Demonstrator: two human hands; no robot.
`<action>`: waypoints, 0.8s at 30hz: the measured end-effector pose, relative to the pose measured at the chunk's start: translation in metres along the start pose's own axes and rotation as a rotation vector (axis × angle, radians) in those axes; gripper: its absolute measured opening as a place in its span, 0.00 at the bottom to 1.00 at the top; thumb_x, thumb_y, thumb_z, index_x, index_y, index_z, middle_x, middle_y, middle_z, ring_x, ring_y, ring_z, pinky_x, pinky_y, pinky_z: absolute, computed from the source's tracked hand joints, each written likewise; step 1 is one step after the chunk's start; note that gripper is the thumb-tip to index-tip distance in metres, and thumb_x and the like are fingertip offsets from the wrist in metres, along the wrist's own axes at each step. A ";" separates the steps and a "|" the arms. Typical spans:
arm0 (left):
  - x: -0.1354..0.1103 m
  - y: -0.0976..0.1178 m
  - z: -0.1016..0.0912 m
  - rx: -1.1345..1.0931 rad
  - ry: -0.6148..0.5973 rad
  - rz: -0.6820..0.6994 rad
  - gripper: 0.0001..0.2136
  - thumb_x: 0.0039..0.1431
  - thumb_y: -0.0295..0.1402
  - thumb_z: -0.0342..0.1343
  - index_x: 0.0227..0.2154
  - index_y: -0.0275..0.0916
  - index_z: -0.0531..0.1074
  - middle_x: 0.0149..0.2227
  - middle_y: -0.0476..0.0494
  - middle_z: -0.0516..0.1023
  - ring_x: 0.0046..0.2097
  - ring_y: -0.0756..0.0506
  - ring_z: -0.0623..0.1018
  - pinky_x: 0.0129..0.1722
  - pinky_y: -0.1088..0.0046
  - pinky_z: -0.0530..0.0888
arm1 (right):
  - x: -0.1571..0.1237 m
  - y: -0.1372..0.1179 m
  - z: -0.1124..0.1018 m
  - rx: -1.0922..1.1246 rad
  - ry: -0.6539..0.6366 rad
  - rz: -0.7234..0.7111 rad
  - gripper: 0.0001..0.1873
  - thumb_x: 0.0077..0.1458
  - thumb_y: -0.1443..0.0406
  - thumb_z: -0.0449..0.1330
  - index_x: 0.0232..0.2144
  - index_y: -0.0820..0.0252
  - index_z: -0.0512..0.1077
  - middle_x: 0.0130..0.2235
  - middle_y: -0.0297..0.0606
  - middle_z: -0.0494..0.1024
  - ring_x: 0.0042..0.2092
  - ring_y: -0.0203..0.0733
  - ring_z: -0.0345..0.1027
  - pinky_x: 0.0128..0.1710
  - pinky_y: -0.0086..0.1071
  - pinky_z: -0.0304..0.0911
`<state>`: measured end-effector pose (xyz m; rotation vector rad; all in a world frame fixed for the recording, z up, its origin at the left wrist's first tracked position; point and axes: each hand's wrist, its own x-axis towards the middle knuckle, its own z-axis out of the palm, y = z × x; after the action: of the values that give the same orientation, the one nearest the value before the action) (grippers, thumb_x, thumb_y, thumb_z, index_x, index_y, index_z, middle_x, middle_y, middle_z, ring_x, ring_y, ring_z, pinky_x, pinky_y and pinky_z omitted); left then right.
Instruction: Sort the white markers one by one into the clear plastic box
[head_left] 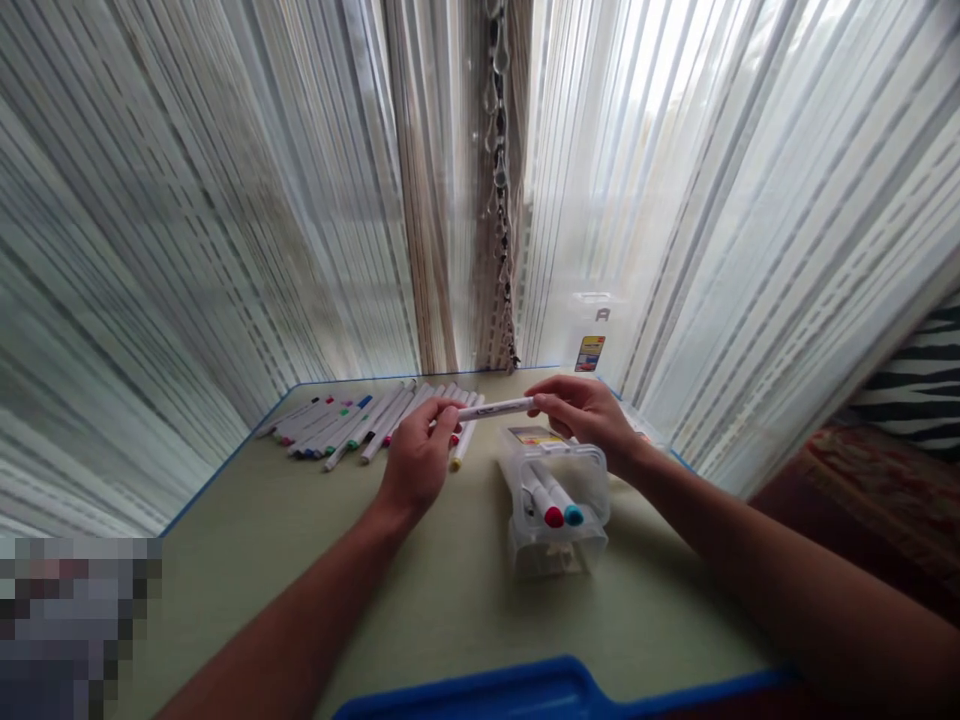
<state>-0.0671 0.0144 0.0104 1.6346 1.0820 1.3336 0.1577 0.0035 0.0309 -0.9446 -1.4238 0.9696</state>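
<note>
A white marker [495, 408] is held level above the table, one end in each hand. My left hand [421, 450] pinches its left end, and my right hand [581, 412] grips the right end between thumb and fingers. Just below my right hand stands a clear plastic case [516, 480], its open end toward me. Inside it lie a marker with a red end [553, 516] and another with a teal end [574, 514]. Left of and behind my left hand, many white markers [390, 412] with coloured ends are spread in a row. One with a yellow end [459, 458] lies beside my left hand.
The pale green table [420, 610] has a blue edge, with a blue raised tray-like part [480, 695] at the front. A clear lid-like piece with a yellow label [591, 352] stands at the back right. String curtains [315, 180] hang behind, with a beaded strand [500, 170] among them.
</note>
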 end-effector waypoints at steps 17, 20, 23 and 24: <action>-0.006 0.006 0.002 -0.013 0.008 -0.016 0.12 0.58 0.41 0.59 0.37 0.36 0.75 0.23 0.51 0.69 0.21 0.53 0.65 0.18 0.80 0.61 | -0.004 0.003 -0.003 -0.097 -0.002 0.007 0.18 0.48 0.54 0.71 0.35 0.63 0.80 0.27 0.37 0.77 0.21 0.28 0.54 0.18 0.26 0.45; -0.006 0.003 0.001 -0.025 0.011 -0.023 0.12 0.59 0.41 0.57 0.38 0.36 0.75 0.20 0.53 0.66 0.19 0.54 0.62 0.16 0.80 0.58 | -0.003 0.005 -0.004 -0.051 -0.022 0.012 0.19 0.50 0.54 0.70 0.36 0.64 0.80 0.28 0.38 0.77 0.20 0.27 0.50 0.17 0.27 0.42; -0.004 -0.002 0.001 -0.036 0.015 0.000 0.12 0.61 0.40 0.56 0.39 0.37 0.76 0.20 0.53 0.67 0.20 0.54 0.63 0.18 0.79 0.59 | -0.003 0.006 -0.004 -0.028 -0.023 0.008 0.19 0.50 0.54 0.70 0.36 0.64 0.79 0.28 0.39 0.78 0.20 0.27 0.51 0.17 0.27 0.42; -0.004 -0.003 0.001 -0.040 0.015 0.007 0.12 0.61 0.40 0.55 0.39 0.37 0.76 0.21 0.52 0.68 0.20 0.54 0.64 0.18 0.79 0.59 | -0.002 0.005 -0.004 -0.026 -0.020 0.007 0.19 0.50 0.54 0.70 0.36 0.63 0.79 0.28 0.39 0.78 0.20 0.27 0.51 0.17 0.27 0.42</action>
<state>-0.0671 0.0121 0.0058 1.6033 1.0526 1.3658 0.1617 0.0034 0.0254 -0.9621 -1.4539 0.9706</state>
